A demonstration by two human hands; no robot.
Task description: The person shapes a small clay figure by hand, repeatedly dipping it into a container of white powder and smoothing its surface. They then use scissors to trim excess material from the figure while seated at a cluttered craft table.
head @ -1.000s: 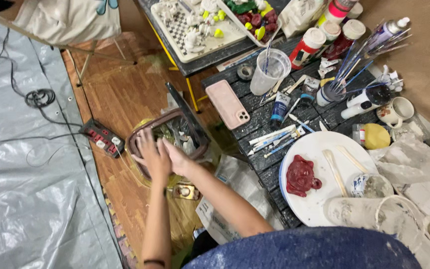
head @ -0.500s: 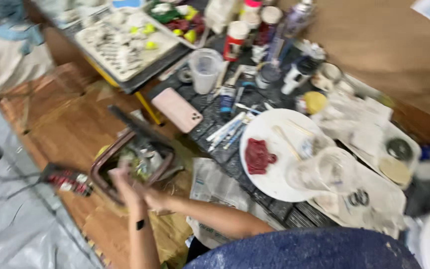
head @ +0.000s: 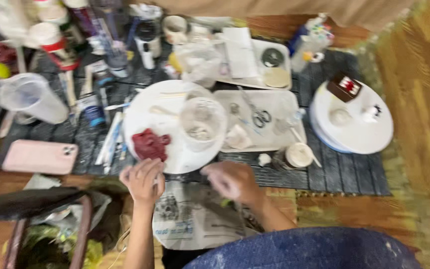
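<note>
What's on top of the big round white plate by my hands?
On the round white plate lie a dark red lump, a clear plastic cup and a pale stick. The cup's contents are blurred, and whatever lies under it is covered.

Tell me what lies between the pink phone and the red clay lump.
In the head view, brushes and tools lie on the dark mat between the pink phone and red clay lump.

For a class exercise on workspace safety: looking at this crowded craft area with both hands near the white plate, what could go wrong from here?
1. The left hand sits at the edge of the white plate by the dark red lump; a nudge could smear it or tip the plate.
2. The clear cup on that plate might topple.
3. The pink phone lies near brushes and paint tubes, so it could get stained.
</note>
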